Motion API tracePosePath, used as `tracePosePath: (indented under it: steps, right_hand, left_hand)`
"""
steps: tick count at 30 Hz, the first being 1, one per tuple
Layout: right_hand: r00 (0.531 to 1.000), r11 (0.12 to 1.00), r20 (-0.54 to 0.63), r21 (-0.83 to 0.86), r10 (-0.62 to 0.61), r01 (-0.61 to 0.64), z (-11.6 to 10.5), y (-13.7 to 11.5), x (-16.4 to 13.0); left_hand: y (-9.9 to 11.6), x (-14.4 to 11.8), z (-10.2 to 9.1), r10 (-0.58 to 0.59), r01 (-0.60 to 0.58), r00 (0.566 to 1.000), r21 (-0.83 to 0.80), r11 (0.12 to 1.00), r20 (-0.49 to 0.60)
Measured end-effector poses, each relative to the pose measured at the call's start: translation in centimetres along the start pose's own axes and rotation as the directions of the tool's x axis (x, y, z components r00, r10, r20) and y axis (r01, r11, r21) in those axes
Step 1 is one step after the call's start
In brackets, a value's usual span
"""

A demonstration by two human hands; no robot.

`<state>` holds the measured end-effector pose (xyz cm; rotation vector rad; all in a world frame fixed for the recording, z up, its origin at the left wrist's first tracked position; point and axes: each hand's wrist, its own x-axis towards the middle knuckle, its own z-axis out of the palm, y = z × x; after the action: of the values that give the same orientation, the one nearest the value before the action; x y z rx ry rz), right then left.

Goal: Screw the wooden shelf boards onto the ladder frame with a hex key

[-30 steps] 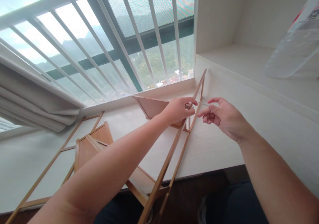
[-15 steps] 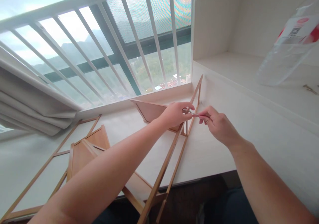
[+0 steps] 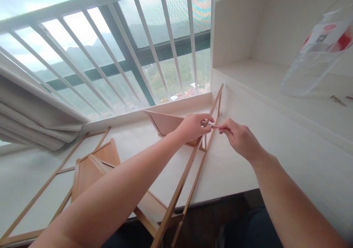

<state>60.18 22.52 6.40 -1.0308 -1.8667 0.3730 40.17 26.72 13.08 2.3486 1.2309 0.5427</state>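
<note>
Wooden ladder frame (image 3: 190,174), 2 long rails with short rungs, standing on edge on a pale windowsill ledge (image 3: 234,167), its far end leaning at the white side wall beyond both hands. Head view: left hand (image 3: 193,126) closed around the upper rail where a triangular wooden shelf panel (image 3: 167,123) meets it, panel just left of that hand and touching the frame. Right hand (image 3: 239,139) just right of the left, fingers pinched shut on a thin metal tool (image 3: 213,125), possibly a hex key, too small to tell; tool tip at the rail beside the left thumb. Further items: a 2nd ladder frame (image 3: 55,178) lying flat on the ledge, well left of the left forearm; another wooden shelf panel (image 3: 93,167) lying partly under that forearm. White window bars (image 3: 124,49) beyond the hands, folded curtain (image 3: 30,123) far left. Clear plastic bag (image 3: 317,57) with red print on the raised shelf (image 3: 264,79), above and right of the right hand.
</note>
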Motion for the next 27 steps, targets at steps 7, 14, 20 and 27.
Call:
tracePosePath:
  steps: [7,14,20,27]
  right_hand:
    - [0.997,0.99,-0.024,0.121,0.078,-0.075,0.6,1.1,-0.1]
    - [0.916,0.648,0.104,0.676,0.387,-0.35,1.8,0.0,0.2]
    - [0.706,0.007,0.45,0.841,0.547,-0.541,1.9,-0.5,0.7]
    - [0.727,0.097,0.372,0.853,0.577,-0.513,1.5,-0.7,0.5]
  left_hand:
    - [0.1,0.1,-0.1,-0.012,0.012,1.0,-0.022,1.0,0.002]
    - [0.0,0.1,0.0,-0.007,0.007,1.0,-0.029,1.0,0.0]
    - [-0.2,0.2,-0.1,0.013,-0.013,1.0,-0.008,1.0,0.005]
    - [0.2,0.1,-0.3,-0.009,0.009,1.0,0.002,1.0,0.018]
